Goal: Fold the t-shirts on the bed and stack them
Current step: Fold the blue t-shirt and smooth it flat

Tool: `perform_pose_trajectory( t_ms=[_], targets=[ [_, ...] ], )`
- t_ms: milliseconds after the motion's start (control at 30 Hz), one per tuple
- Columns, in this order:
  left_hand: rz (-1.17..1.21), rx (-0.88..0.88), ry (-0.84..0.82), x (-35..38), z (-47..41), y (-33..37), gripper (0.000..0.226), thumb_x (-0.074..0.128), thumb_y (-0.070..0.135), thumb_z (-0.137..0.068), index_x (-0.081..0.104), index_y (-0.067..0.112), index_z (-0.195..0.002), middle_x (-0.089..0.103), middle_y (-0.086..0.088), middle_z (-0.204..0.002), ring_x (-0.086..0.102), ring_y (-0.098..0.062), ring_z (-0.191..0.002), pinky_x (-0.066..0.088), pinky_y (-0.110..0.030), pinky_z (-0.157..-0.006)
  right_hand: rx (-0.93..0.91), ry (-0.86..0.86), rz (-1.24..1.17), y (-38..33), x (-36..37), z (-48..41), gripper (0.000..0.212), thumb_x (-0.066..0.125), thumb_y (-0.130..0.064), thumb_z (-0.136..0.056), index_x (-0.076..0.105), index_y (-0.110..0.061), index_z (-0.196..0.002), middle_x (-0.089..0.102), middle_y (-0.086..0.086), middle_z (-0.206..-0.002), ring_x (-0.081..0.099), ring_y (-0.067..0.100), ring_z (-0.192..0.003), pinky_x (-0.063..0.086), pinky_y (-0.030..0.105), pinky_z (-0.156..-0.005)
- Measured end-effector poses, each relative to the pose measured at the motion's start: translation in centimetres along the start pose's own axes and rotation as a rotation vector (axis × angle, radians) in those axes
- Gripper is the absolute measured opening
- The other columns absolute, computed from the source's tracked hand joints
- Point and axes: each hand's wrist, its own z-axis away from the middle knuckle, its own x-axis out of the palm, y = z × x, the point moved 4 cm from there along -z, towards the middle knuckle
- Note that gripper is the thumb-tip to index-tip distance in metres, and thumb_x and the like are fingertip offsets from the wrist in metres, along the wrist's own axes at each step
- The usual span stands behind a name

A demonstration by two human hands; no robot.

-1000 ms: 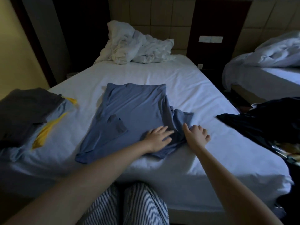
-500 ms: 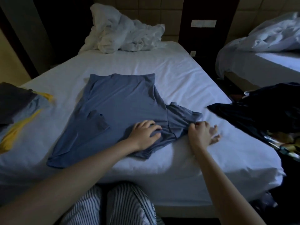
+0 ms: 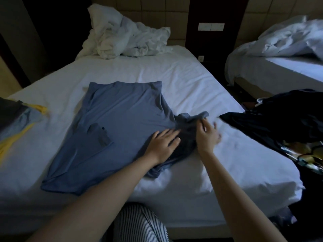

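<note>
A blue t-shirt (image 3: pixel 120 123) lies spread on the white bed (image 3: pixel 201 88), its left side folded in. My left hand (image 3: pixel 161 144) presses flat on the shirt near its right shoulder, fingers straight. My right hand (image 3: pixel 207 133) pinches the right sleeve (image 3: pixel 194 117) and lifts it off the sheet, bunched. A pile of folded shirts, dark grey on light blue and yellow (image 3: pixel 15 117), sits at the bed's left edge.
Crumpled white bedding (image 3: pixel 125 37) lies at the head of the bed. Dark clothes with a printed patch (image 3: pixel 283 123) drape over the bed's right edge. A second bed (image 3: pixel 279 67) stands to the right. My striped trouser knees (image 3: pixel 139 224) touch the near edge.
My right hand went from resting beside the flat sleeve to pinching it and raising it toward the shirt's body. My left hand stayed pressing on the shirt.
</note>
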Motion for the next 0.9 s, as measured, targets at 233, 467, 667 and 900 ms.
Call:
perform_pose_trajectory(
  t_ms=[233, 467, 667, 900],
  targets=[
    [1.138, -0.663, 0.550, -6.4, 2.6, -7.0, 0.031, 0.028, 0.023, -0.103, 0.051, 0.013, -0.085, 0.058, -0.009, -0.086, 0.058, -0.025, -0.078, 0.050, -0.037, -0.066, -0.835, -0.547, 0.236, -7.2, 4.8, 9.8, 0.043, 0.054, -0.034, -0.088, 0.055, -0.026, -0.131, 0.054, 0.000, -0.135, 0.051, 0.020, -0.124, 0.038, 0.037, -0.104],
    [0.338, -0.613, 0.284, -9.0, 0.1, -7.6, 0.020, 0.055, 0.033, -0.091, 0.052, 0.014, -0.097, 0.056, -0.005, -0.102, 0.053, -0.021, -0.095, 0.042, -0.031, -0.083, -0.653, -0.422, 0.457, -2.3, 1.8, 7.5, 0.065, 0.053, -0.044, -0.087, 0.031, -0.025, -0.145, 0.030, -0.001, -0.152, 0.025, 0.026, -0.141, 0.017, 0.039, -0.113],
    [0.235, -0.664, 0.069, -7.0, -4.0, -5.7, 0.054, 0.062, 0.038, -0.086, 0.051, 0.000, -0.124, 0.060, -0.014, -0.118, 0.055, -0.031, -0.114, 0.044, -0.034, -0.087, -0.529, -0.384, 0.192, 0.9, 0.8, 8.1, 0.056, 0.044, -0.024, -0.081, 0.047, -0.019, -0.137, 0.051, 0.003, -0.138, 0.044, 0.023, -0.130, 0.030, 0.028, -0.106],
    [0.131, -0.538, 0.146, -8.9, -4.9, -5.8, 0.036, 0.032, 0.023, -0.102, 0.048, -0.002, -0.123, 0.050, -0.020, -0.133, 0.048, -0.034, -0.119, 0.038, -0.035, -0.094, -0.579, -0.441, 0.205, 0.7, 1.1, 7.9, 0.063, 0.035, -0.018, -0.073, 0.050, -0.026, -0.133, 0.043, -0.008, -0.143, 0.034, 0.016, -0.138, 0.021, 0.029, -0.114]
  ],
)
